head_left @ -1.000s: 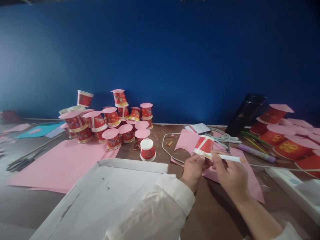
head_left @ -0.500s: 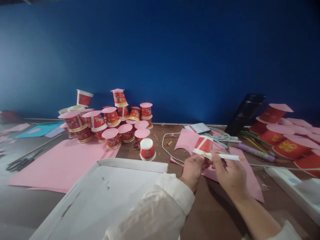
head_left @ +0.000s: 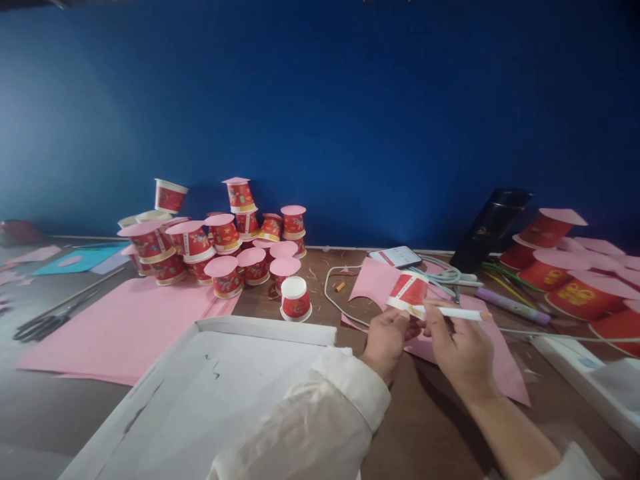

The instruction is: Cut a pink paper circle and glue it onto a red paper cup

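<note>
Right of centre in the frame, the left hand point(head_left: 385, 348) pinches a tilted red cup point(head_left: 411, 289) near its rim, thumb and fingers drawn together. The right hand point(head_left: 463, 353), fingers curled closely, grips a white pen point(head_left: 463, 313) whose end is at the cup. Left of centre, upside-down cups point(head_left: 223, 285) stand in stacks, many topped with pink discs point(head_left: 222, 267), insides hidden. The white tray's point(head_left: 265, 327) raised edge crosses lower centre; brown tabletop point(head_left: 405, 430) shows below the hands.
</note>
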The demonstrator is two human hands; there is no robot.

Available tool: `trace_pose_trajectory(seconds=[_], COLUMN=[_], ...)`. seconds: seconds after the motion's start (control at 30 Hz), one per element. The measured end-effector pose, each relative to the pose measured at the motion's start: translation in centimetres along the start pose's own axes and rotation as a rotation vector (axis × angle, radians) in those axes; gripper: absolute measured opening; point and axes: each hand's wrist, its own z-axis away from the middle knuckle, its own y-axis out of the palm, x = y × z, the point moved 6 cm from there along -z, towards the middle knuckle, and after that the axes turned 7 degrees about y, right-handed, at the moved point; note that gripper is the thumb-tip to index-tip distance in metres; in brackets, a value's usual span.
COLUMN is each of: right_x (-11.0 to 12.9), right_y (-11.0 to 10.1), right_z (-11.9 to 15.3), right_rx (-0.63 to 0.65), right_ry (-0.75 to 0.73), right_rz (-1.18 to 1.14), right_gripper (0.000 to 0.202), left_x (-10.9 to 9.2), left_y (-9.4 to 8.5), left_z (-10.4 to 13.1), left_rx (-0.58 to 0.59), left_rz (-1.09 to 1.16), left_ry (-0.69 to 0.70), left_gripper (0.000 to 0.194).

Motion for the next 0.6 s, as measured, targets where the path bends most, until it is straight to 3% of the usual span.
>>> trace_pose_trajectory(seconds=[0.3,0.43,0.6], right_x=[-0.38,-0.62,0.07], right_y=[0.13,0.22,0.17], right_z=[0.17,0.18,0.18], right_rx=[-0.043,-0.013,0.003], right_ry=[-0.037,-0.001,-0.062], right_rz=[0.025,0.011,-0.022], right_gripper=[0.045,0.044,0.044], left_x=[0.15,0.11,-0.08], left_y=[-0.26,-0.12,-0.21], left_z=[-0.18,-0.21,-0.11], left_rx=[-0.023,0.001,-0.014], left_rz=[-0.035,-0.015,-0.004], left_ry=[-0.009,-0.010,0.003], left_gripper=[0.031,0.034,0.031])
